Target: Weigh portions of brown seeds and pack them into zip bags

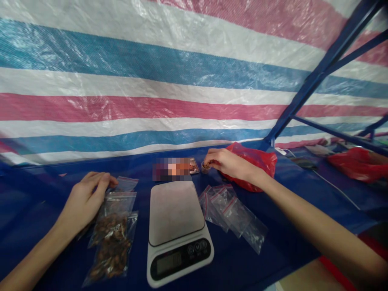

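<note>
Noting, near to far, around the digital kitchen scale (pixel 176 230) on the blue tabletop (pixel 36 210): left hand (pixel 83 200) at 9 o'clock, open, fingers lightly curled, touching filled zip bags (pixel 112 246) of dried brown pieces. Bags likely light, soft, slippery; best taken by the seal strip. Flat clear zip bags (pixel 230 212) at 3 o'clock. Right hand (pixel 232 165) at 2 o'clock, fingertips pinched narrow at a small round cup (pixel 205 167), held item unclear, beside a red plastic bag (pixel 257 161).

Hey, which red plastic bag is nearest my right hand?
The crumpled red plastic bag just behind your right hand, at the far edge of the blue table. The other red plastic bag lies well off to the right.
</note>
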Demonstrator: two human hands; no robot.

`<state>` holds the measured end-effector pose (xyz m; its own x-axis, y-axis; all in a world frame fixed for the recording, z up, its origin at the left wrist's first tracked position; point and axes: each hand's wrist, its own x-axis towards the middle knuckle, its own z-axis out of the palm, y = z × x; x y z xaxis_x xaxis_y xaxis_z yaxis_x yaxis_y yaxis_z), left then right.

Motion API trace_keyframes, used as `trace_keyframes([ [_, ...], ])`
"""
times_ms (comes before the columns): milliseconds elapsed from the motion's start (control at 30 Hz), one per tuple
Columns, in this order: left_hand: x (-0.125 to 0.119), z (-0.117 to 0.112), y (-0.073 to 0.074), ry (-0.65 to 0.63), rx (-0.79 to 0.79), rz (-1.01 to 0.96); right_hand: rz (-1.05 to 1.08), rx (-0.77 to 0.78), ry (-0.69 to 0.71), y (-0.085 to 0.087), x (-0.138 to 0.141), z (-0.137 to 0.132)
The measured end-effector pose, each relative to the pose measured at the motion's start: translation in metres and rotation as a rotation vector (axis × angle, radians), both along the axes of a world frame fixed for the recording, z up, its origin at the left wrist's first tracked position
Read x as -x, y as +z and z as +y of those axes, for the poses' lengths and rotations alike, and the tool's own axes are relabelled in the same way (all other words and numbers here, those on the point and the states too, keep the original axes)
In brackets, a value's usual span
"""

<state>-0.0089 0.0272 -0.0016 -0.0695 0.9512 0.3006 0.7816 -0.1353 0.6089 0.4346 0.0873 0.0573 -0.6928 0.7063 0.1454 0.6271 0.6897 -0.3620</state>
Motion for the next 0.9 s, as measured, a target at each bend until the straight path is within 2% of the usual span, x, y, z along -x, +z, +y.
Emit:
trace_keyframes([
  [300, 0.003, 0.000, -0.005, -0.032, -0.026, -0.002, 0.009, 0.005, 0.024, 0.002, 0.000, 0.018],
  [467, 0.005, 0.001, -0.007, -0.026, -0.034, 0.005, 0.093, -0.055, -0.077, 0.009, -0.027, 0.007],
  [600, 0.003, 0.001, -0.006, -0.021, -0.020, 0.018, -0.100, 0.089, -0.094, -0.007, -0.049, -0.016],
  [733, 0.000, 0.001, -0.005, -0.025, -0.032, 0.030, -0.285, 0.036, -0.104, -0.023, -0.051, -0.034],
  [800, 0.000, 0.001, -0.005, -0.016, -0.039, 0.029, -0.265, 0.040, -0.070, -0.020, -0.049, -0.035],
  [900, -0.001, 0.000, -0.004, -0.002, -0.038, 0.030, -0.116, -0.001, -0.050, -0.004, -0.043, -0.027],
])
